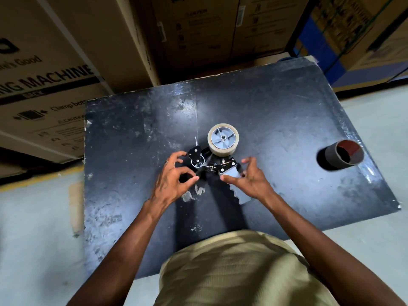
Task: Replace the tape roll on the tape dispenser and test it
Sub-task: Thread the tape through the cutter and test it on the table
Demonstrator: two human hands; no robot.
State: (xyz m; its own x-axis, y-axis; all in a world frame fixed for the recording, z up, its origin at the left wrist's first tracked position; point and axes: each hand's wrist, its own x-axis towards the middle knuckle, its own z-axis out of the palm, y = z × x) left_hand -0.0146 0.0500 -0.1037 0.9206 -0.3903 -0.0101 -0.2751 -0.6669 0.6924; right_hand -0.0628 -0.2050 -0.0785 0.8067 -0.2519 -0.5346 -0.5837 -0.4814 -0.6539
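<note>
Cartons [66,62] fill the upper left and top of the frame, stacked behind a dark, scuffed table [276,111] that takes up the middle. The pale floor [33,228] shows at lower left and at the right edge. At the bottom centre is the person's olive shirt [238,272], with both bare forearms reaching up from the lower corners toward the middle of the table.

The dispenser [217,164] lies on its side at the centre of the table. Its grey handle [239,193] points toward the lower right, and its black metal front end sits to the left, near the left hand. The tape roll [223,140] is mounted on the dispenser's grey hub, just above the two hands, with its flat face turned up toward the camera.

The left hand [172,182] hovers at the dispenser's front end, fingers curled and spread apart, thumb and forefinger close together; whether they pinch anything cannot be told. The right hand [249,180] is over the top of the handle, fingers loosely spread and blurred, not closed on it.

An empty core [344,155] stands well apart at the right side of the table, near its edge.
</note>
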